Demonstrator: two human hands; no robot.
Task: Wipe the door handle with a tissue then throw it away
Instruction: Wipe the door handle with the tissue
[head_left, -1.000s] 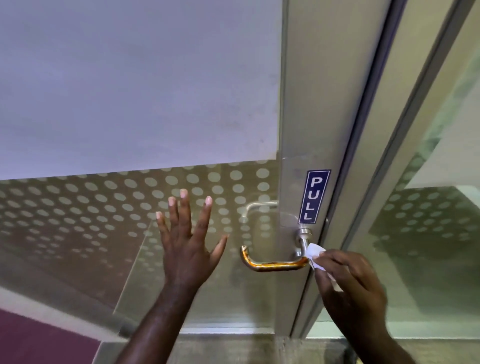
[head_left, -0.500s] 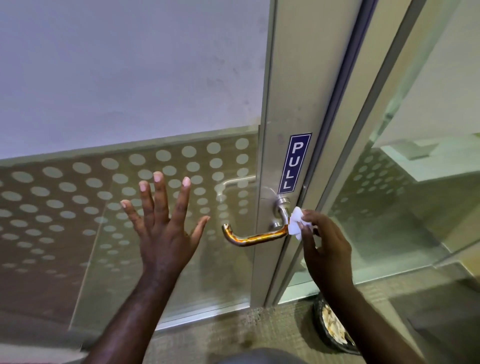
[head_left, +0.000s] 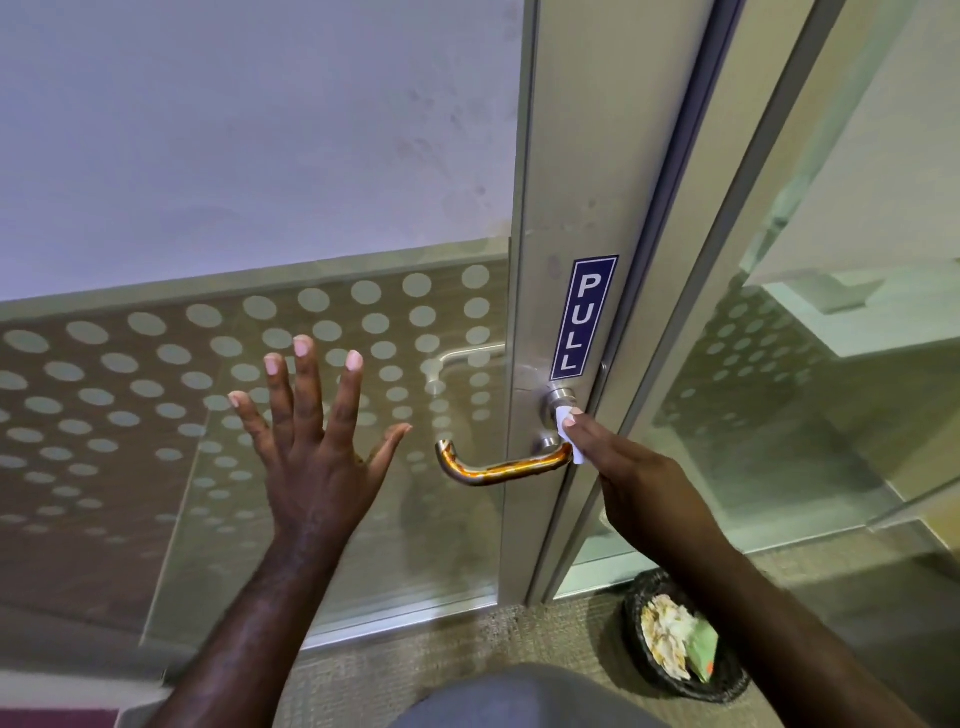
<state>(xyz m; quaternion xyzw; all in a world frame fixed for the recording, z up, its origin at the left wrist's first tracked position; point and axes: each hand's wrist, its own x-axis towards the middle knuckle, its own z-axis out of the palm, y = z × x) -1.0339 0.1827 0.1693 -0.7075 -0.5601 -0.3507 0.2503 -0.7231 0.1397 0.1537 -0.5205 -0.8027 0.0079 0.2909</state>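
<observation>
A metal lever door handle (head_left: 501, 466) with an orange glint sticks out of the door's aluminium stile, below a blue PULL sign (head_left: 583, 317). My right hand (head_left: 626, 475) presses a small white tissue (head_left: 567, 432) against the right end of the handle, just under the round lock cylinder (head_left: 560, 397). Most of the tissue is hidden under my fingers. My left hand (head_left: 311, 441) is flat on the dotted glass to the left of the handle, fingers spread, holding nothing.
A black mesh waste bin (head_left: 680, 636) with crumpled paper and a green wrapper stands on the carpet at the foot of the door frame, below my right forearm. A glass side panel (head_left: 810, 415) runs to the right of the frame.
The view has tipped downward, bringing the bin into sight. My right hand has slid the tissue up from the handle's end towards the lock cylinder. My left hand stays spread on the glass.
</observation>
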